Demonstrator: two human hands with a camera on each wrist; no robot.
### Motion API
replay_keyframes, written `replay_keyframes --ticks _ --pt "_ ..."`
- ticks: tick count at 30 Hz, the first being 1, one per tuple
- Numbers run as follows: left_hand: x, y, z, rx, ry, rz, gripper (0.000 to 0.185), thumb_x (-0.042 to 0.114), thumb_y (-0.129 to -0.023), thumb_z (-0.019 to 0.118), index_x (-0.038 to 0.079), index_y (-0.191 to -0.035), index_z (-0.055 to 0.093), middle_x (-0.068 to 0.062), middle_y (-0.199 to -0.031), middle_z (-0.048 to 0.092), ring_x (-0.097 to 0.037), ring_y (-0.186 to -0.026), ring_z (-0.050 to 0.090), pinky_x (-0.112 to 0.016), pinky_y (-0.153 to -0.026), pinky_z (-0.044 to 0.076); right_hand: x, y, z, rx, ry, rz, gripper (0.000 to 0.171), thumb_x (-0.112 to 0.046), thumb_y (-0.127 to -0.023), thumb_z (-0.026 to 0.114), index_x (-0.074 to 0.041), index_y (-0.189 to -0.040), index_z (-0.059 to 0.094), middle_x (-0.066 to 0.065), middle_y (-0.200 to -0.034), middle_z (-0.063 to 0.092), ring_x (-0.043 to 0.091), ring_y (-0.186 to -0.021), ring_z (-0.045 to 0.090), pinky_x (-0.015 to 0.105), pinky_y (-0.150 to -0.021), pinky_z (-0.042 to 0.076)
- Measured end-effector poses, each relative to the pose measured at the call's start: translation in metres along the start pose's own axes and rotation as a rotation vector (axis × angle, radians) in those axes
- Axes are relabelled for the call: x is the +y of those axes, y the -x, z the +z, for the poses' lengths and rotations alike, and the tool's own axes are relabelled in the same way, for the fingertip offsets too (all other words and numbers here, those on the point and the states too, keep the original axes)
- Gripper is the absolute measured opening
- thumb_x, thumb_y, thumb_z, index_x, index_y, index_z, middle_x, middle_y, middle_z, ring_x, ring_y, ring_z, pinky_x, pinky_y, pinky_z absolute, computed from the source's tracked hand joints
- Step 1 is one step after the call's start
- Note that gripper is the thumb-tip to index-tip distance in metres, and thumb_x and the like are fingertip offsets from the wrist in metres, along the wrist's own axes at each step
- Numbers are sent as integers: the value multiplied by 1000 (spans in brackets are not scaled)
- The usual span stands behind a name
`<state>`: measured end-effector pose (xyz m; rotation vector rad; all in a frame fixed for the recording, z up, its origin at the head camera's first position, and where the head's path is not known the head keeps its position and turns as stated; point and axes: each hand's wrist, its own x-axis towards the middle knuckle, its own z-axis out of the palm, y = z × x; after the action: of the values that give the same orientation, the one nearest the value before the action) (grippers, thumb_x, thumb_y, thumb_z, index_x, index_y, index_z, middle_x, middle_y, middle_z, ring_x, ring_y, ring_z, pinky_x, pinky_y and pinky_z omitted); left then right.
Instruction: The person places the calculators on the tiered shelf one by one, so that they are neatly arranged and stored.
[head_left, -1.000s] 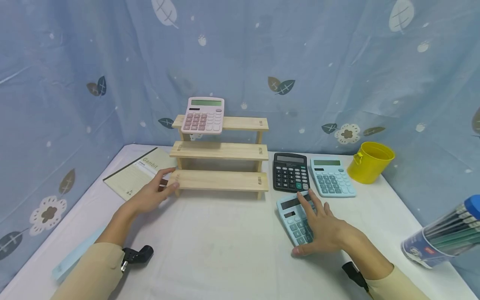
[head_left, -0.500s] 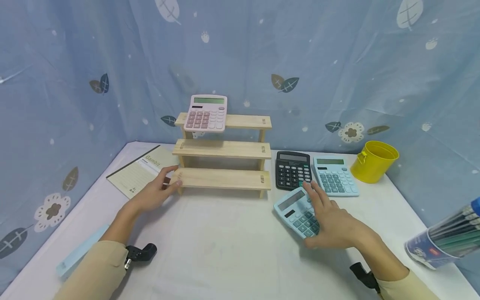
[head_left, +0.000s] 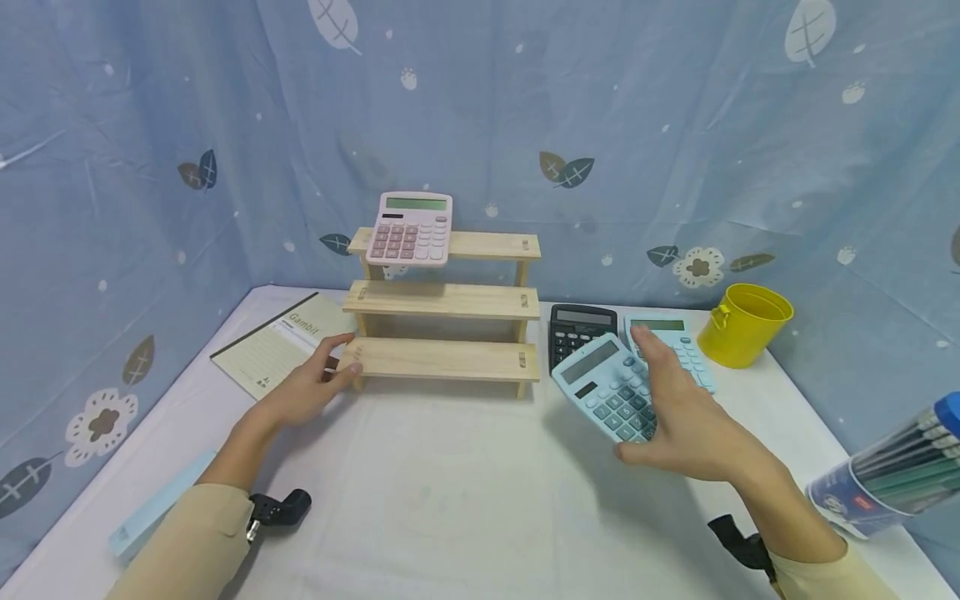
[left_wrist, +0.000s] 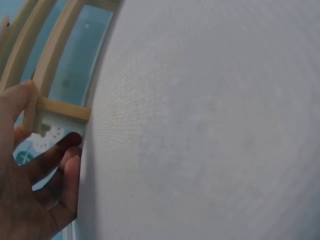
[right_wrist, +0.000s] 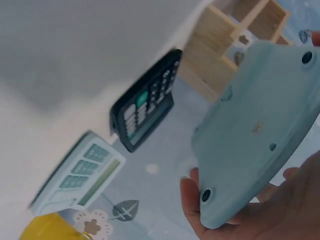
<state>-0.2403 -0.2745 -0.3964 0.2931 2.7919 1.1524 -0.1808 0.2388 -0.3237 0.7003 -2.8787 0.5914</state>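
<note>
My right hand (head_left: pixel 675 412) grips a light blue calculator (head_left: pixel 609 387) and holds it tilted above the table; its underside (right_wrist: pixel 260 130) fills the right wrist view. My left hand (head_left: pixel 311 385) rests against the left end of the wooden three-step rack (head_left: pixel 442 304), thumb (left_wrist: pixel 15 100) on the bottom shelf's corner post. A pink calculator (head_left: pixel 411 228) leans on the rack's top step. A black calculator (head_left: pixel 573 329) and a second light blue calculator (head_left: pixel 678 342) lie on the table behind the lifted one.
A yellow bucket (head_left: pixel 742 323) stands at the back right. A notebook (head_left: pixel 285 342) lies left of the rack. A tub of pencils (head_left: pixel 888 479) is at the right edge, a pale blue ruler (head_left: pixel 150 512) at the left front. White cloth (head_left: pixel 450 492) covers the table.
My right hand has taken hold of the light blue calculator and lifted it off the table, tilting it up toward the rack. The left hand has stayed at the rack's corner.
</note>
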Motion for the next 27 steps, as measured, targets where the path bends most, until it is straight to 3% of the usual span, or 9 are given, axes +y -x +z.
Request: replay_keyframes --ticks 5,13,23,27 --pt "0 0 1 -3 3 -2 71 50 -108 47 19 -164 15 -32 -140 50 -49 -128 54 -60 -100 49 -3 -8 -7 91 4 8 138 -34 -68 92 -25 -163 -8 28 -158 25 41 -114 49 65 -89 50" --pt "0 0 1 -8 13 -1 70 50 -108 46 20 -164 15 -32 -140 49 -50 -130 53 -62 -101 48 -7 -25 -20 164 -76 -9 136 -29 -69 93 -23 -164 -5 23 -164 18 47 -132 39 75 -103 38" --pt "-2 0 0 0 13 -6 70 49 -108 47 21 -164 16 -32 -141 51 -48 -130 53 -61 -101 48 -17 -48 -30 176 -94 -19 133 -31 -72 91 -22 -165 -4 13 -172 5 51 -146 27 79 -106 30" --pt "-3 0 -1 1 19 0 69 48 -108 48 22 -164 16 -32 -141 51 -47 -130 53 -61 -101 48 -21 -61 -30 184 -89 -17 131 -31 -74 89 -23 -165 -4 15 -171 7 52 -144 31 78 -106 32"
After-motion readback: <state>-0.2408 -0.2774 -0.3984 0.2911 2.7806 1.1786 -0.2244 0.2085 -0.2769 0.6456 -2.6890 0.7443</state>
